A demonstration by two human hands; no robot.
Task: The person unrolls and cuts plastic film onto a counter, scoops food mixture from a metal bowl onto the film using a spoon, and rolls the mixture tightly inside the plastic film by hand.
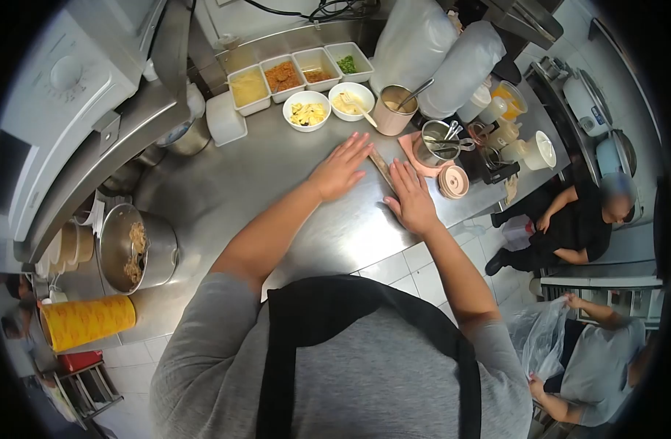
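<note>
Both my hands lie near the middle of the steel counter. My left hand is flat with its fingers spread and holds nothing. A thin flat stick lies between my hands. My right hand rests beside it, palm down, fingers stretched out, its fingertips near or touching the stick. Beyond my hands stand a white bowl of yellow pieces and a second white bowl with a light utensil in it.
Behind the bowls is a row of food trays. A metal container of utensils stands right of my hands, a large steel pot at the left. One person is at the right; another holds a clear plastic bag.
</note>
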